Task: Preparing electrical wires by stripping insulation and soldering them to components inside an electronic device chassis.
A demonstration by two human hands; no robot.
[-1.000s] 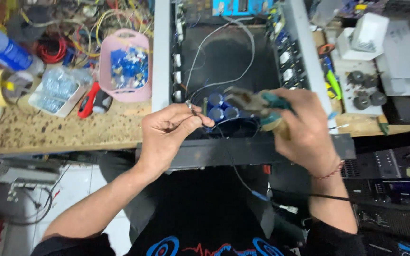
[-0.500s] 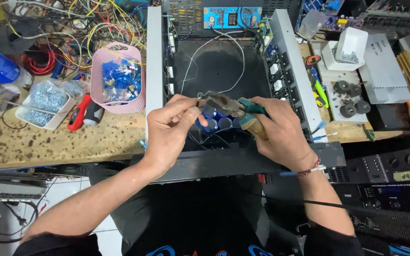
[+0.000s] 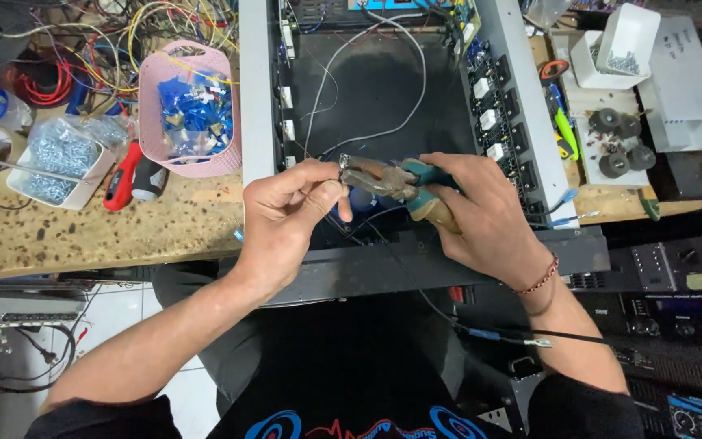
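My right hand (image 3: 481,215) grips a pair of pliers (image 3: 387,180) with teal handles, the rusty jaws pointing left. My left hand (image 3: 290,215) pinches a thin wire end (image 3: 341,165) right at the jaw tips. Both hands hover over the front part of an open metal equipment chassis (image 3: 383,89), black inside, with grey wires running across its floor. Blue round capacitors (image 3: 361,202) show partly below the pliers, mostly hidden by my fingers.
A pink basket (image 3: 191,114) of blue connectors stands left of the chassis. A clear tub of small screws (image 3: 60,158), a red-handled tool (image 3: 123,175) and tangled wires lie on the speckled bench. White boxes (image 3: 619,45), black knobs and stacked black equipment (image 3: 676,284) sit right.
The view has shifted slightly; my hands sit a little lower and closer to the chassis front. The left fingers stay pinched at the plier jaws and the right hand keeps its grip.
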